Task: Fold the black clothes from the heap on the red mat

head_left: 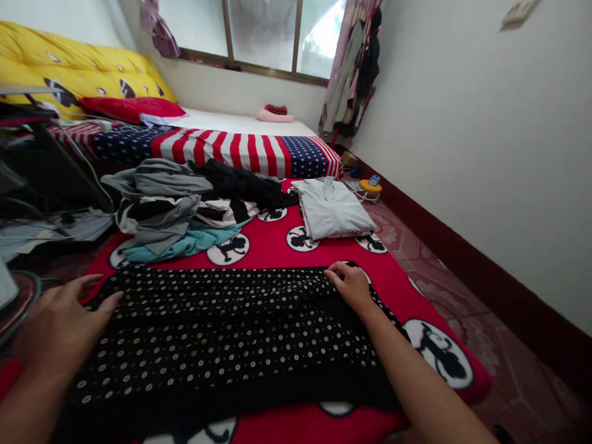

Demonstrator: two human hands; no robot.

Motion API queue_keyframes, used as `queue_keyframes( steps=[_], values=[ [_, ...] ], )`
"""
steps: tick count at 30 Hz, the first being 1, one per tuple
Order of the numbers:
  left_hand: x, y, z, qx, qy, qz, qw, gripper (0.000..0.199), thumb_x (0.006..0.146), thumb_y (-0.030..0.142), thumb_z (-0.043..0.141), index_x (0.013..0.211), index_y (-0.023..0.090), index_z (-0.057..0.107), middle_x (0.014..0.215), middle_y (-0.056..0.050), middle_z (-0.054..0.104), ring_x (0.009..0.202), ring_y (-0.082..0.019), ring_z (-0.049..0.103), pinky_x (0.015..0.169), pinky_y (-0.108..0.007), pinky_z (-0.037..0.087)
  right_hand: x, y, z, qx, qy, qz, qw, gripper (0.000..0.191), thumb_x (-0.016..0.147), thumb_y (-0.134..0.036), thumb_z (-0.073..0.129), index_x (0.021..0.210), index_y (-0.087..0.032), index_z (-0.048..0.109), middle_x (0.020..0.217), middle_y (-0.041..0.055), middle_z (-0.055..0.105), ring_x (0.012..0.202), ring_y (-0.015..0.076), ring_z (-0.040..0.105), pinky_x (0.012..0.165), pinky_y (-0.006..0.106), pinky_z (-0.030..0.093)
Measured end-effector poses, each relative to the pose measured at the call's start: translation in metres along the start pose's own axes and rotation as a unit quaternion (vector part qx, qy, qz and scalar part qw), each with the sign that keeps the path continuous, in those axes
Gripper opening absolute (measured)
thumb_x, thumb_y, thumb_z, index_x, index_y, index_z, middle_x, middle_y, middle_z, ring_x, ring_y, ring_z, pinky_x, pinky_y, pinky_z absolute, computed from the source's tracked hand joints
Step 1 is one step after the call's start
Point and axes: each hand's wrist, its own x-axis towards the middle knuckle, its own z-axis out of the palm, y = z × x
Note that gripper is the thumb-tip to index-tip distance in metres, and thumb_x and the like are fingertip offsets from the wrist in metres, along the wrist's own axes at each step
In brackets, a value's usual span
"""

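A black garment with small pale circles lies spread flat across the red bedding, with a plain black band along its near side. At its left end is my left hand, thumb and fingers apart, holding nothing. My right hand rests on the far right corner of the garment, its thumb and fingertips pinched together on the cloth.
Beyond the garment, a loose heap of clothes lies at left and a stack of folded clothes at right. Farther back stands a bed with a striped cover. A small yellow stool stands near the right wall.
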Motion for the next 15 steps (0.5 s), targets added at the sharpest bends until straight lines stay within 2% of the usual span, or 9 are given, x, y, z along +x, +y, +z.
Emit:
queue_keyframes(
  steps=[2, 4, 6, 7, 8, 10, 12, 15],
  values=[
    [-0.007, 0.016, -0.005, -0.003, 0.071, 0.058, 0.996, 0.042, 0.091, 0.049, 0.047, 0.116, 0.017, 0.056, 0.111, -0.008, 0.060, 0.112, -0.031, 0.057, 0.095, -0.049, 0.049, -0.001, -0.001, 0.000, 0.005, 0.011, 0.001, 1.000, 0.021, 0.086, -0.041, 0.061, 0.079, -0.024, 0.072, 0.075, 0.0020, 0.073, 0.072, 0.0201, 0.067, 0.068, 0.028, 0.040],
    [-0.016, 0.044, -0.006, -0.079, 0.089, 0.107, 0.987, 0.034, 0.093, 0.044, 0.048, 0.113, 0.018, 0.058, 0.115, -0.006, 0.060, 0.114, -0.028, 0.057, 0.102, -0.048, 0.046, -0.001, -0.002, 0.000, 0.013, 0.019, 0.002, 1.000, 0.022, 0.087, -0.041, 0.060, 0.080, -0.024, 0.072, 0.077, 0.0023, 0.074, 0.073, 0.0198, 0.067, 0.068, 0.027, 0.041],
    [-0.032, 0.083, -0.003, -0.198, 0.033, 0.209, 0.957, 0.026, 0.093, 0.039, 0.052, 0.111, 0.021, 0.059, 0.112, -0.003, 0.062, 0.108, -0.023, 0.061, 0.101, -0.042, 0.047, -0.002, -0.003, 0.000, 0.023, 0.020, 0.001, 1.000, 0.022, 0.088, -0.041, 0.058, 0.082, -0.024, 0.072, 0.079, 0.0021, 0.074, 0.074, 0.0189, 0.067, 0.069, 0.027, 0.042],
    [-0.042, 0.104, 0.000, -0.247, -0.002, 0.275, 0.929, 0.027, 0.092, 0.037, 0.054, 0.115, 0.023, 0.058, 0.114, -0.003, 0.063, 0.107, -0.021, 0.061, 0.101, -0.039, 0.048, -0.002, -0.003, 0.000, 0.029, 0.019, 0.000, 0.999, 0.022, 0.089, -0.040, 0.058, 0.083, -0.024, 0.071, 0.081, 0.0020, 0.074, 0.074, 0.0184, 0.068, 0.069, 0.026, 0.042],
    [-0.053, 0.126, 0.004, -0.290, -0.007, 0.330, 0.898, 0.031, 0.091, 0.035, 0.057, 0.120, 0.024, 0.057, 0.118, -0.003, 0.062, 0.109, -0.021, 0.060, 0.100, -0.037, 0.048, -0.003, -0.003, -0.001, 0.035, 0.018, -0.001, 0.999, 0.022, 0.089, -0.039, 0.057, 0.084, -0.024, 0.071, 0.082, 0.0019, 0.075, 0.075, 0.0180, 0.068, 0.070, 0.026, 0.043],
    [-0.075, 0.163, 0.014, -0.290, -0.032, 0.429, 0.855, 0.040, 0.089, 0.026, 0.059, 0.128, 0.026, 0.053, 0.128, -0.006, 0.058, 0.116, -0.022, 0.056, 0.100, -0.037, 0.048, -0.003, -0.002, -0.001, 0.045, 0.019, -0.002, 0.999, 0.022, 0.090, -0.038, 0.056, 0.085, -0.023, 0.071, 0.083, 0.0017, 0.075, 0.076, 0.0175, 0.068, 0.071, 0.026, 0.044],
    [-0.091, 0.190, 0.022, -0.270, 0.008, 0.483, 0.833, 0.035, 0.089, 0.016, 0.056, 0.123, 0.025, 0.058, 0.124, -0.006, 0.061, 0.113, -0.023, 0.056, 0.097, -0.040, 0.049, -0.003, -0.001, -0.001, 0.051, 0.022, -0.003, 0.998, 0.021, 0.089, -0.038, 0.057, 0.085, -0.023, 0.071, 0.082, 0.0017, 0.075, 0.076, 0.0174, 0.068, 0.072, 0.025, 0.044],
    [-0.100, 0.209, 0.029, -0.256, 0.055, 0.513, 0.818, 0.030, 0.091, 0.008, 0.048, 0.114, 0.019, 0.063, 0.110, -0.008, 0.066, 0.102, -0.022, 0.059, 0.088, -0.038, 0.051, -0.004, 0.000, 0.000, 0.056, 0.024, -0.004, 0.998, 0.020, 0.089, -0.038, 0.058, 0.083, -0.023, 0.071, 0.079, 0.0013, 0.074, 0.074, 0.0174, 0.068, 0.070, 0.025, 0.044]
  ],
)
